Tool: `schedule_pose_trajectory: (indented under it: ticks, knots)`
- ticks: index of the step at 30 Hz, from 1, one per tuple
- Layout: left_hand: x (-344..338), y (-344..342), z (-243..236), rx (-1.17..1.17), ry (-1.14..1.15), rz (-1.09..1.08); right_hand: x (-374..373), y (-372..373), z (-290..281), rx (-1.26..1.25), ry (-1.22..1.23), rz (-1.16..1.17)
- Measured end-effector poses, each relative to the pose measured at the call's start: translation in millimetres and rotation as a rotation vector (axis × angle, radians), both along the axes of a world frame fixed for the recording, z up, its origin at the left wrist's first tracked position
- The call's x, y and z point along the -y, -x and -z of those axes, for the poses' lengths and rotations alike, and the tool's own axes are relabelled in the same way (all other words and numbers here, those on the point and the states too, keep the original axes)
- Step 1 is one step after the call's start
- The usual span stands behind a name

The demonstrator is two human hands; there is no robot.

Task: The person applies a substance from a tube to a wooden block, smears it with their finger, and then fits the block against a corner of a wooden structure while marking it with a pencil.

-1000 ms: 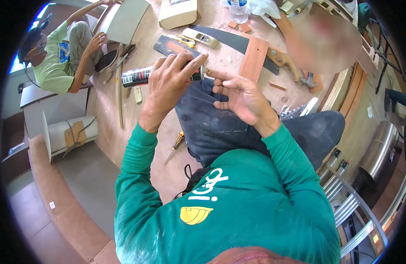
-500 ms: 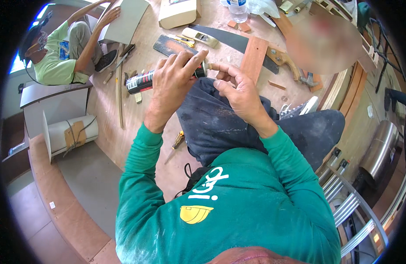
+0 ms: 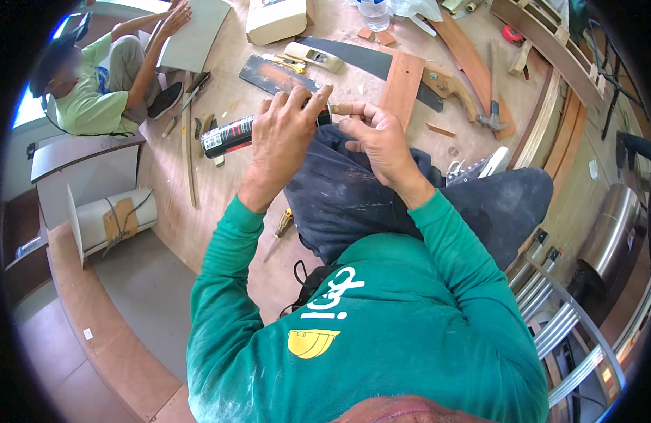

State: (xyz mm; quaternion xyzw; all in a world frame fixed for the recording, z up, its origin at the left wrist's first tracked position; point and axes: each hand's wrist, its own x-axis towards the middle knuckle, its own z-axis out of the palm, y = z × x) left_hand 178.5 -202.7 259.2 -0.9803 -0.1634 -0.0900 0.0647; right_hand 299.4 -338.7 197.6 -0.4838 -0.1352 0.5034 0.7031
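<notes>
My left hand (image 3: 284,137) is wrapped around a black can (image 3: 228,137) with a red and white label, held nearly level above my lap. Its base points left and its other end faces my right hand. My right hand (image 3: 382,141) is at that end, index finger stretched to it, thumb close below and the other fingers curled. Whatever sits between those fingertips is too small to make out. Beyond the can lie a dark, worn flat board (image 3: 277,75), a yellow utility knife (image 3: 291,63) and a small pale hand plane (image 3: 315,56).
A handsaw (image 3: 449,86), reddish board (image 3: 403,84), hammer (image 3: 493,116) and red tape measure (image 3: 511,34) lie ahead right. A screwdriver (image 3: 283,223) is by my left thigh. Another person (image 3: 93,92) sits far left, hands on a pale panel (image 3: 195,39). A metal ladder (image 3: 561,310) stands right.
My right fingers have shifted and curled slightly at the can's end. A blurred shape at the upper right is gone, so the hammer's handle and the tape measure show.
</notes>
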Motion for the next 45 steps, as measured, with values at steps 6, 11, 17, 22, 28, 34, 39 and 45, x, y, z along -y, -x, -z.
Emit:
schedule_pose_trajectory:
  ticks: [6,11,17,22,28,34,39,45]
  knots:
    - [-5.5,2.5,-4.5,0.014,0.058,-0.026,7.4,-15.9,15.1,-0.556,-0.260,-0.145]
    - [-17.2,9.1,-2.7,0.057,0.103,-0.055,15.2,-30.7,21.9,-0.656,-0.370,-0.137]
    - [-80.8,12.9,22.4,0.219,0.322,-0.188,66.6,-97.8,0.6,-0.371,-0.467,0.013]
    - [-152.0,16.2,88.7,-0.022,0.560,-0.274,130.4,-168.8,1.8,-0.138,-0.424,0.148]
    - [-162.1,-7.9,152.3,-0.060,0.773,-0.151,163.3,-177.4,37.7,-0.222,-0.451,0.211]
    - [-135.0,-30.0,153.1,-0.103,0.385,-0.156,165.0,-165.8,63.7,-0.300,-0.434,0.235]
    - [-39.5,-89.0,131.3,0.086,0.660,-0.180,173.1,-175.8,70.8,-0.360,-0.494,0.273]
    - [48.7,-187.2,176.4,0.213,0.573,-0.315,169.7,-176.3,66.0,-0.352,-0.524,0.248]
